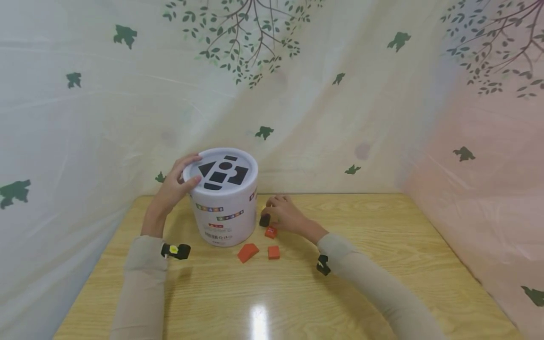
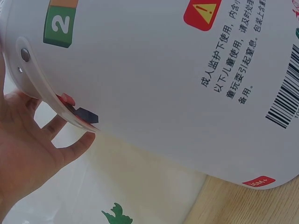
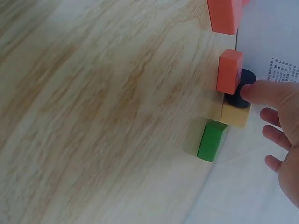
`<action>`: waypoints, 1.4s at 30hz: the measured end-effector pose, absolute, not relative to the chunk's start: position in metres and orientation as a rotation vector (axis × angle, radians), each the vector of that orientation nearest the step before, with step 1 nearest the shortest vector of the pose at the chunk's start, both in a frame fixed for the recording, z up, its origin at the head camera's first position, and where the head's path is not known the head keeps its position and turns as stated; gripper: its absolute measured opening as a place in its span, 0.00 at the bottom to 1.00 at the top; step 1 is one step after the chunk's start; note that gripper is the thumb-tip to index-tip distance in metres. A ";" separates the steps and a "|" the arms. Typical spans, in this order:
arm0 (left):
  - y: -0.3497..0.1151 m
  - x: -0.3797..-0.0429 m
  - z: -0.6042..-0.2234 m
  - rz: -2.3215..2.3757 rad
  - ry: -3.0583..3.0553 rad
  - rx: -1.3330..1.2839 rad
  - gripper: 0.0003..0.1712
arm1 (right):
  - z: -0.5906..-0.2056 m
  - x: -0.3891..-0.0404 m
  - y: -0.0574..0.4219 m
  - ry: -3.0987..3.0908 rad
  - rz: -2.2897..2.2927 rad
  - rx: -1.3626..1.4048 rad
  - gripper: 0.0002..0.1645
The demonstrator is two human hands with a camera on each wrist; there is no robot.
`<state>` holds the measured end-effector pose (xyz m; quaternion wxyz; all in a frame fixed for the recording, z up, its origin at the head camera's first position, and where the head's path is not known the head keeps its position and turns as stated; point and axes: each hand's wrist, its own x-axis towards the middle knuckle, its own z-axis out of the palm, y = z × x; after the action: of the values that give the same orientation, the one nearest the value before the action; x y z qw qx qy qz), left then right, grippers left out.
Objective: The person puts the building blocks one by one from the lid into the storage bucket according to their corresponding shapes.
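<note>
A white bucket (image 1: 225, 212) with shape-cut holes in its lid (image 1: 231, 185) stands upright at the back left of the table. My left hand (image 1: 173, 183) rests over the lid's left edge, thumb and fingers spread; in the left wrist view its fingers touch near the bucket's handle strap (image 2: 60, 109). Right of the bucket, my right hand (image 1: 285, 215) pinches a black rounded block (image 3: 238, 95), its thumb on the block; the opposing finger is hidden. Against the black block in the right wrist view are a red block (image 3: 229, 72) and a yellow block (image 3: 235, 115).
In front of the bucket lie a red five-sided block (image 1: 248, 252) and a red square block (image 1: 274, 252). A green block (image 3: 211, 141) sits near the table's back edge. A leaf-patterned curtain (image 1: 323, 118) hangs close behind the table.
</note>
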<state>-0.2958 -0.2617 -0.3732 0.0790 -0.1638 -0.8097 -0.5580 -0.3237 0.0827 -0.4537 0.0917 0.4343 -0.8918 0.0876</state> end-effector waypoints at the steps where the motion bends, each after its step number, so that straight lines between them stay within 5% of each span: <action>1: -0.262 -0.297 -0.374 -1.671 -2.423 -0.493 0.39 | -0.454 -0.324 0.082 -2.651 0.240 1.290 0.19; 42: -0.265 -0.298 -0.372 -1.716 -2.400 -0.496 0.39 | -0.460 -0.322 0.065 -2.758 0.247 1.234 0.19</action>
<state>-0.2977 -0.2651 -0.3722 0.0750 -0.1652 -0.8000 -0.5719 -0.3221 0.0649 -0.4595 0.0548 0.4065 -0.9083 0.0815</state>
